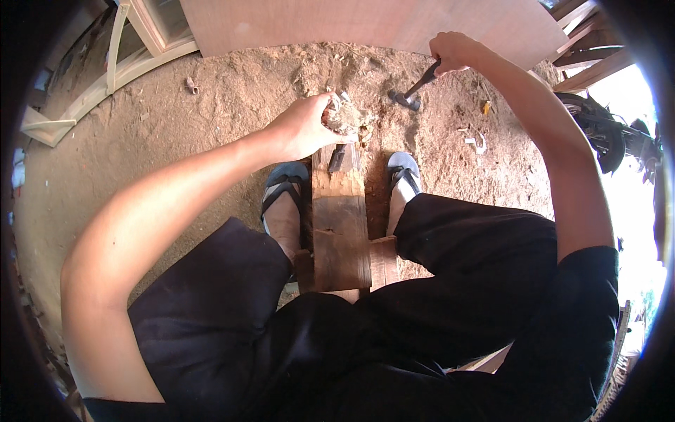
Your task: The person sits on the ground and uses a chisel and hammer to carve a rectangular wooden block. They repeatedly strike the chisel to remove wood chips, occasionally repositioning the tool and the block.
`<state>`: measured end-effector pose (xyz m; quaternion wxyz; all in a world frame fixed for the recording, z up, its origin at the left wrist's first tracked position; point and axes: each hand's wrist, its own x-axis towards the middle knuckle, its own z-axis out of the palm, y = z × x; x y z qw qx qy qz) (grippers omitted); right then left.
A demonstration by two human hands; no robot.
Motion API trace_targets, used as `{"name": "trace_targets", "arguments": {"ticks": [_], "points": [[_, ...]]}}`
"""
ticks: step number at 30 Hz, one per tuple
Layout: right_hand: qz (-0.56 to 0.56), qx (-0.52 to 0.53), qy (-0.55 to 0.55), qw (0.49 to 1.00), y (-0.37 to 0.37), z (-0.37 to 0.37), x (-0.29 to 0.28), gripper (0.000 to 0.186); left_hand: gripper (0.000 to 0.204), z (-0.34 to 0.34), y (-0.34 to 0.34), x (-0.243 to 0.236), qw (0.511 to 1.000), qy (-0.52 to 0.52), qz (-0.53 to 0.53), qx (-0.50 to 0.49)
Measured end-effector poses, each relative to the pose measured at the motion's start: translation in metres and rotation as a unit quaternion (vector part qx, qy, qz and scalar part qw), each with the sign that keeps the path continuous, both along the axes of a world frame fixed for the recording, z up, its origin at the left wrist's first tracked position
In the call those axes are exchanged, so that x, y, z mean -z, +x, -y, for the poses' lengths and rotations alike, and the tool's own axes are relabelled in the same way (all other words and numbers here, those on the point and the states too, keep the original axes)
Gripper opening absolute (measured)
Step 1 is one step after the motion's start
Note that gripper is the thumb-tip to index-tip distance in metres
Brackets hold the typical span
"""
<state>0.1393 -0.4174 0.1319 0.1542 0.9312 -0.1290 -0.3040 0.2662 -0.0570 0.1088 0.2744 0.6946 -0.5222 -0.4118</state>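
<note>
From the camera on my head, I look down at my lap and my two arms. I sit on a long brown wooden block point(341, 232) that runs out between my feet, and I wear grey sandals point(284, 184) on the sandy, dusty ground point(176, 119). My left hand point(309, 126) is closed around a small pale chunk of wood point(342, 121), and I press it down on the far end of the block. My right hand point(453, 53) is lifted high and wrapped tight around the dark handle of a small hammer with a grey metal head point(408, 95). The hammer head hangs in the air, a little to the right of the chunk and not touching it. A small dark metal piece point(337, 159) lies on the block just behind my left hand; I cannot tell what it is. I think the work is partly done, because the chunk looks rough and chipped, and there are pale chips and crumbs lying near it on the ground. I think more is left too, since the chunk sits on the block in my grip and my hammer is up. A big flat pale board point(365, 24) leans at the top, and a white window frame point(133, 53) lies at the left.
</note>
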Motion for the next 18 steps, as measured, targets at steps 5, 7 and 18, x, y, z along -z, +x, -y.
{"name": "trace_targets", "arguments": {"ticks": [5,7,18], "points": [[0.045,-0.086,-0.014,0.995,-0.025,0.03,0.011,0.037,0.056,0.003,0.003,-0.003,0.999,0.034,0.011,0.007],[0.012,-0.139,-0.038,0.99,-0.026,0.022,0.009,0.035,0.056,0.001,0.003,-0.002,0.999,0.043,0.004,0.001],[-0.023,-0.167,-0.065,0.984,-0.016,-0.002,0.008,0.034,0.06,0.002,0.003,0.01,1.0,0.012,0.02,-0.017]]}}
